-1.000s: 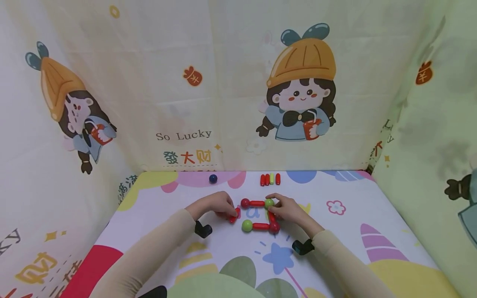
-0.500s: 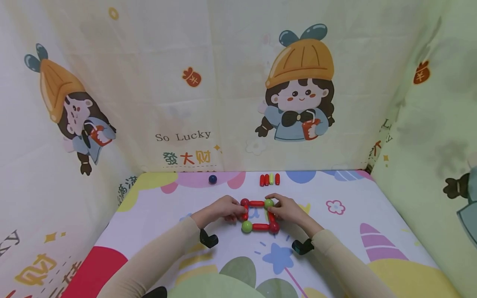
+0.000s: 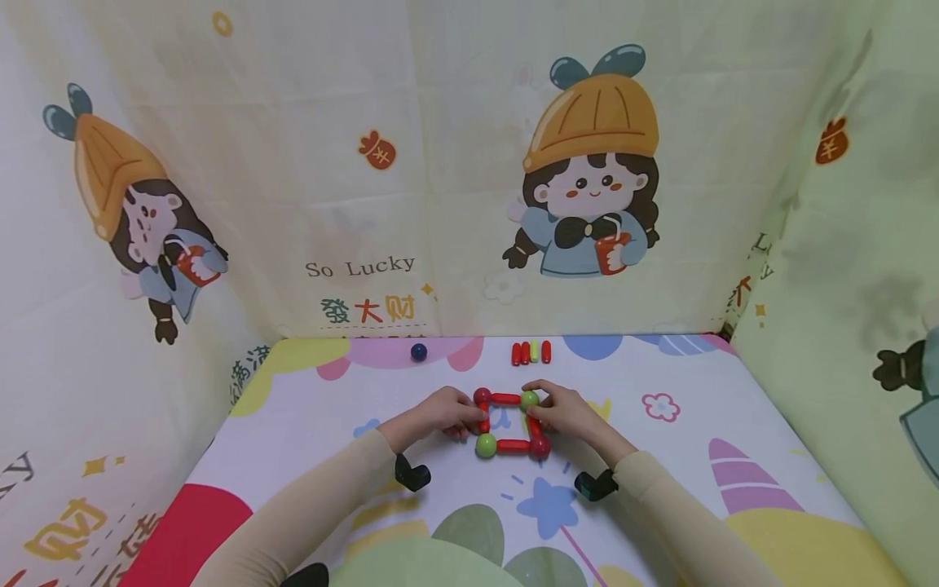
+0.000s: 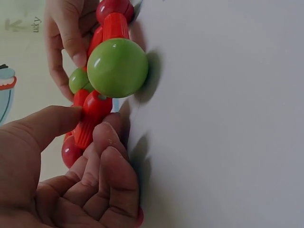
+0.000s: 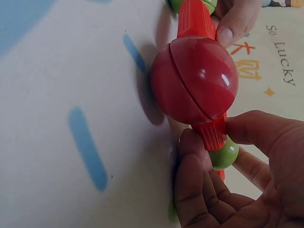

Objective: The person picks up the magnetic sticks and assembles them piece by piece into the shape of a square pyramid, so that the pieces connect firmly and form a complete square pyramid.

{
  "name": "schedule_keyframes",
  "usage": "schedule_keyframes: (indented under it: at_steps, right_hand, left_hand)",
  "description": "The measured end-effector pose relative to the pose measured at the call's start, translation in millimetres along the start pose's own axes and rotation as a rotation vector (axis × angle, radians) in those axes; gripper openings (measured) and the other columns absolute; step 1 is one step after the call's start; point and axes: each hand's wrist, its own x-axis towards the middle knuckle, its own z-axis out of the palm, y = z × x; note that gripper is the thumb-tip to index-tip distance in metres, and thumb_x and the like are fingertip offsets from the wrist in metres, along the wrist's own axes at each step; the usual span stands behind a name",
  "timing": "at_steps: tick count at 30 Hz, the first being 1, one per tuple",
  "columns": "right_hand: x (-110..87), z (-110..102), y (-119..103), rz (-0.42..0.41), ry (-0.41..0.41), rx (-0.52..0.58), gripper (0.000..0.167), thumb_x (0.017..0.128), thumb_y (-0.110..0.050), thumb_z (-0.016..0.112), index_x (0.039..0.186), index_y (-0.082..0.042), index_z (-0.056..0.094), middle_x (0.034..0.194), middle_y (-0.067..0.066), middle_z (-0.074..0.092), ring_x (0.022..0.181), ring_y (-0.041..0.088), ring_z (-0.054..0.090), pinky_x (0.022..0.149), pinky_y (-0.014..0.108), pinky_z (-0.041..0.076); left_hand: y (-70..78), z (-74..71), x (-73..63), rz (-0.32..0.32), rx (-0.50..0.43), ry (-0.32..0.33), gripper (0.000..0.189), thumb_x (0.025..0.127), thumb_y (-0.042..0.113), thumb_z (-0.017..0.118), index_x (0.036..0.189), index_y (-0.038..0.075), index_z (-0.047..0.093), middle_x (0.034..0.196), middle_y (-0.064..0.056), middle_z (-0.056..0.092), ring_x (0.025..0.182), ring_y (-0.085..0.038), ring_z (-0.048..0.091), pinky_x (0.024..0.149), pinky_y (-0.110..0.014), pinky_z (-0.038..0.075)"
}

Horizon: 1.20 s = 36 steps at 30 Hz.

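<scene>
A square of ribbed red rods and balls lies mid-table in the head view. Its corners are a red ball at far left, a green ball at far right, another green ball at near left and a second red ball at near right. My left hand pinches the left-side red rod between thumb and fingers; its grey-tipped end is right at the near green ball. On the opposite side, my right hand holds the right-side red rod by thumb and fingers.
At the back of the table lie several short rods, red rods and a light green rod. A dark blue ball sits at the back left. Printed cloth hangs behind and at both sides.
My left hand has moved right with the red rod, bringing it from beside the frame into the left side between the red and green balls. The right hand stays put.
</scene>
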Motion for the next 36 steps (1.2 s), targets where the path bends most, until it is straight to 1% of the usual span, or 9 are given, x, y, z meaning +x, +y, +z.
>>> schedule_keyframes:
  at_steps: [5, 9, 12, 15, 17, 20, 27, 31, 36]
  right_hand:
    - [0.0, 1, 0, 0.004, 0.004, -0.002, 0.043, 0.098, -0.021, 0.070, 0.140, -0.019, 0.060, 0.103, 0.009, 0.068, 0.081, 0.019, 0.062, 0.074, 0.032, 0.058]
    - [0.5, 2, 1, 0.015, 0.004, -0.003, 0.043, 0.098, -0.022, 0.070, 0.140, -0.020, 0.060, 0.104, 0.010, 0.068, 0.082, 0.019, 0.063, 0.074, 0.031, 0.058]
    - [1.1, 2, 1, 0.021, 0.002, 0.006, 0.043, 0.098, -0.023, 0.070, 0.140, -0.021, 0.060, 0.106, 0.011, 0.068, 0.083, 0.020, 0.063, 0.075, 0.031, 0.059]
    - [1.9, 2, 2, 0.022, 0.004, 0.004, 0.043, 0.098, -0.023, 0.070, 0.140, -0.021, 0.060, 0.107, 0.011, 0.068, 0.082, 0.020, 0.063, 0.075, 0.031, 0.060]
    - [2.4, 2, 2, 0.022, 0.006, 0.000, 0.043, 0.098, -0.023, 0.070, 0.140, -0.021, 0.060, 0.107, 0.010, 0.068, 0.082, 0.019, 0.063, 0.075, 0.032, 0.060]
    - [3.1, 2, 3, 0.015, 0.008, -0.008, 0.043, 0.098, -0.023, 0.070, 0.140, -0.020, 0.060, 0.106, 0.010, 0.068, 0.081, 0.019, 0.063, 0.075, 0.032, 0.060]
    - [3.8, 2, 1, 0.023, 0.007, -0.005, 0.043, 0.098, -0.023, 0.071, 0.139, -0.022, 0.061, 0.104, 0.010, 0.068, 0.081, 0.020, 0.063, 0.074, 0.031, 0.059]
    - [2.5, 1, 0, 0.027, 0.003, 0.000, 0.043, 0.097, -0.023, 0.071, 0.139, -0.021, 0.060, 0.106, 0.011, 0.068, 0.082, 0.020, 0.063, 0.074, 0.031, 0.060]
    - [1.3, 1, -1, 0.034, 0.004, 0.000, 0.044, 0.097, -0.023, 0.071, 0.139, -0.020, 0.060, 0.105, 0.011, 0.068, 0.081, 0.020, 0.063, 0.075, 0.031, 0.059]
  left_hand:
    - [0.2, -1.5, -2.9, 0.013, 0.049, 0.032, 0.025, 0.097, 0.033, 0.072, 0.094, 0.009, 0.075, 0.075, -0.002, 0.070, 0.059, -0.014, 0.059, 0.058, -0.021, 0.049]
    - [0.7, -4.5, -8.6, 0.102, 0.154, 0.118, 0.026, 0.096, 0.036, 0.073, 0.104, 0.012, 0.067, 0.086, -0.003, 0.067, 0.066, -0.018, 0.060, 0.060, -0.027, 0.052]
    - [1.1, -6.1, -13.9, 0.242, 0.276, 0.116, 0.054, 0.089, 0.043, 0.080, 0.128, 0.013, 0.058, 0.117, -0.005, 0.063, 0.096, -0.021, 0.063, 0.078, -0.037, 0.058]
    - [-0.1, -4.6, -17.6, 0.360, 0.414, 0.062, 0.096, 0.077, 0.053, 0.087, 0.151, 0.014, 0.041, 0.148, -0.009, 0.046, 0.131, -0.026, 0.049, 0.102, -0.048, 0.053]
    - [-2.7, -1.1, -17.6, 0.392, 0.513, 0.034, 0.115, 0.070, 0.060, 0.088, 0.160, 0.017, 0.031, 0.159, -0.009, 0.036, 0.143, -0.028, 0.039, 0.110, -0.052, 0.047]
    - [-6.5, 4.7, -15.0, 0.405, 0.600, 0.033, 0.125, 0.066, 0.065, 0.088, 0.163, 0.019, 0.025, 0.164, -0.009, 0.030, 0.147, -0.028, 0.034, 0.113, -0.052, 0.045]
    - [-8.4, 8.8, -7.3, 0.430, 0.635, 0.083, 0.111, 0.069, 0.060, 0.088, 0.159, 0.023, 0.033, 0.159, -0.005, 0.035, 0.143, -0.023, 0.038, 0.109, -0.045, 0.050]
    - [-7.9, 6.4, -6.2, 0.439, 0.611, 0.059, 0.089, 0.072, 0.054, 0.089, 0.146, 0.028, 0.048, 0.154, -0.004, 0.039, 0.137, -0.022, 0.041, 0.107, -0.042, 0.051]
    - [-5.2, 2.3, -7.8, 0.436, 0.639, 0.001, 0.059, 0.075, 0.053, 0.088, 0.126, 0.039, 0.063, 0.160, -0.005, 0.033, 0.140, -0.025, 0.038, 0.106, -0.047, 0.051]
